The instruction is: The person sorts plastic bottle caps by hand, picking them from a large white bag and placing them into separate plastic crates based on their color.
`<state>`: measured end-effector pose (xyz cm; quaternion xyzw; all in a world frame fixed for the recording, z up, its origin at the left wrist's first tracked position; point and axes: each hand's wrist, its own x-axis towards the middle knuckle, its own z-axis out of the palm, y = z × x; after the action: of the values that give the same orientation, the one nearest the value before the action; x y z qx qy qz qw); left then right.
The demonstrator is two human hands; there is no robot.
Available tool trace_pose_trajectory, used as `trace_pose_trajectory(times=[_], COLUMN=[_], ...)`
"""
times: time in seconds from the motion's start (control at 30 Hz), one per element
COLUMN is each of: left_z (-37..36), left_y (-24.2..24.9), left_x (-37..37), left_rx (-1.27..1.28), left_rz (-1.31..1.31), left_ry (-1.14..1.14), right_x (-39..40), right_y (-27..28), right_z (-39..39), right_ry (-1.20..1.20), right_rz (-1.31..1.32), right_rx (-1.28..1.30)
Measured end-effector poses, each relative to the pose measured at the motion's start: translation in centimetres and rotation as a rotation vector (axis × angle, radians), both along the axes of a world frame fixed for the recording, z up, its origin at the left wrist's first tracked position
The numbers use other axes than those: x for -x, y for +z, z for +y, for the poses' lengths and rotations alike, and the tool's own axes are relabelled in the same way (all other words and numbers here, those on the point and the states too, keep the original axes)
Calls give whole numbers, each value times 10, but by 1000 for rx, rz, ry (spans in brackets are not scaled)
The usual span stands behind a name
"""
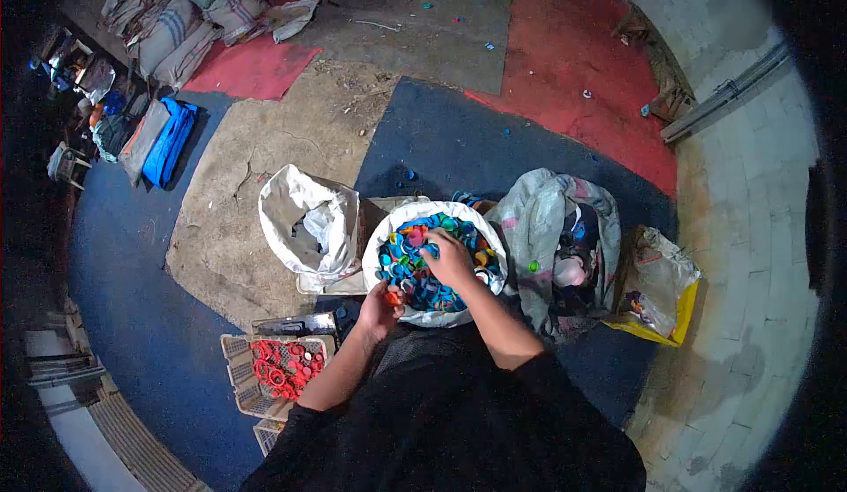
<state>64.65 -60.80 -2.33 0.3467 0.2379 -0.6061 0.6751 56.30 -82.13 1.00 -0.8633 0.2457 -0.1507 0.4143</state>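
A white sack (498, 262) with its rim rolled down stands in front of me, filled with mixed plastic bottle caps (428, 293), mostly blue, with some green, orange and red. At its near left rim, my left hand (379, 311) is closed on an orange-red bottle cap (393, 298). My right hand (450, 261) reaches over the caps inside the sack, its fingers curled around what looks like a blue bottle cap (431, 250). A pinkish-red cap (416, 237) lies just beyond those fingertips.
Left of the sack is another white sack (281, 218) with pale contents. A plastic crate (236, 368) holds red caps and rings. On the right stand a grey woven sack (529, 218) and a yellow-edged bag (679, 315). Full sacks (172, 37) are piled far left.
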Motion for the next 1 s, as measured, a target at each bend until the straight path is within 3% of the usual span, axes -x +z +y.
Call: trace_pose_trajectory(times=[0.07,0.17,0.2,0.3,0.33,0.37,0.43,0.47,0.57,0.7,0.83,1.0], left_z=[9,20,22,27,29,30,34,35,39,34,35,29], left_y=[-2,5,5,7,10,14,11,10,3,20,14,5], left_x=[-3,-7,-8,-11,-10,-9,-7,-7,-5,-6,-7,-4], left_rx=[-65,-89,-95,-93,-107,-123,-128,-130,-108,-130,-138,-107], left_rz=[-26,-53,-50,-72,-82,-90,-106,-117,-93,-138,-137,-101], left_ry=[21,17,30,66,74,81,79,78,96,84,95,85], right_x=[-11,-8,-7,-15,-17,-20,-37,-44,-41,-27,6,27], right_y=[-31,-63,-50,-33,-39,-41,-39,-35,-69,-79,-76,-68], right_z=[-3,6,8,1,-6,-15,-30,-33,-40,-33,-27,-19], right_ry=[85,341,411,587,549,543,337,222,246,237,288,221], right_rz=[18,355,404,615,611,570,566,517,365,497,422,361], right_rx=[189,304,329,153,10,82,-17,51,250,383,498,321])
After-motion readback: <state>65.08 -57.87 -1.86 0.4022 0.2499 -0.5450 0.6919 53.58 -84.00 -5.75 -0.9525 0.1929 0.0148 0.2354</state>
